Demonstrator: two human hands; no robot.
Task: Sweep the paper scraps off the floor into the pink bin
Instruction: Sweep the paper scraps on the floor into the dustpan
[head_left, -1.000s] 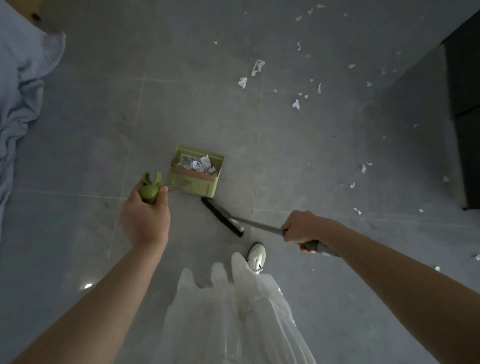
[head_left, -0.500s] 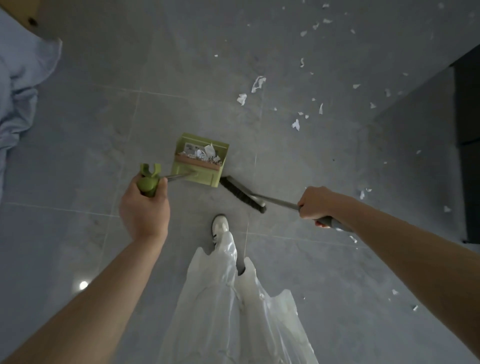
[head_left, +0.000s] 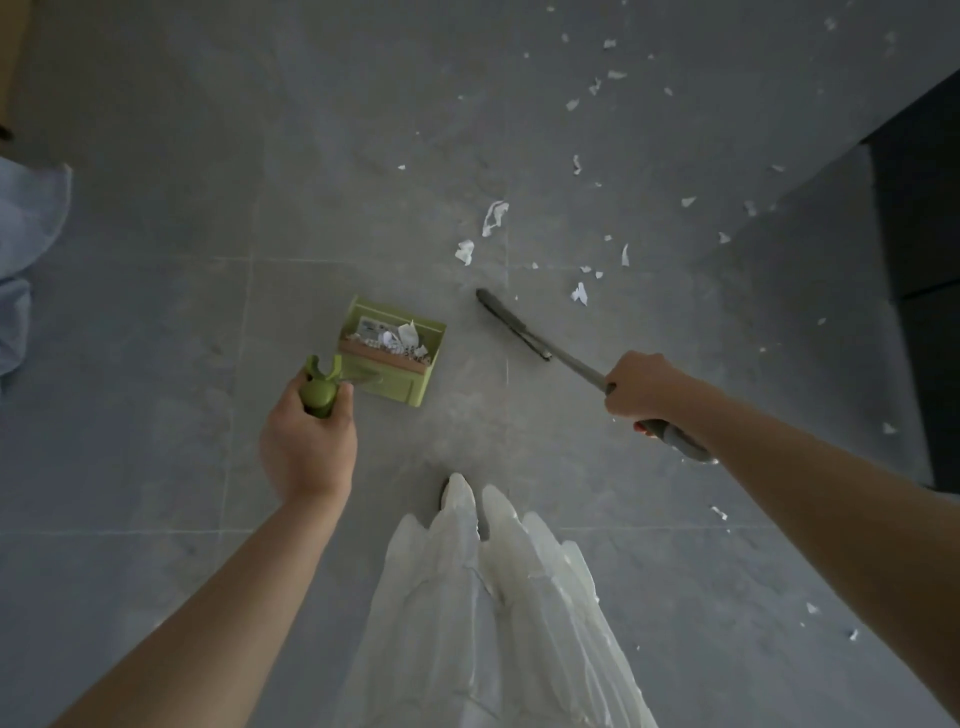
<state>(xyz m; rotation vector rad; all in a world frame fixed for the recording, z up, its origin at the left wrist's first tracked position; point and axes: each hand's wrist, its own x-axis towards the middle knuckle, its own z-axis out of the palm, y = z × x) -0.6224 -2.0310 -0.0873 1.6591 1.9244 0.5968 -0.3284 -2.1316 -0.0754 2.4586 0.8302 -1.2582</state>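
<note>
Though dim, scraps (head_left: 494, 217) (white) beyond broom (head_left: 511, 325).

I see a floor (head_left: 156, 322) of large grey tiles with thin pale grout lines, under dim, cool light. Along its right edge stands a dark cabinet (head_left: 924, 218), its front in shadow above a grey base. At the left edge a heap of pale blue cloth (head_left: 26, 244) lies bunched on the floor. In the top left corner I make out a strip of tan wood (head_left: 13, 57).
</note>
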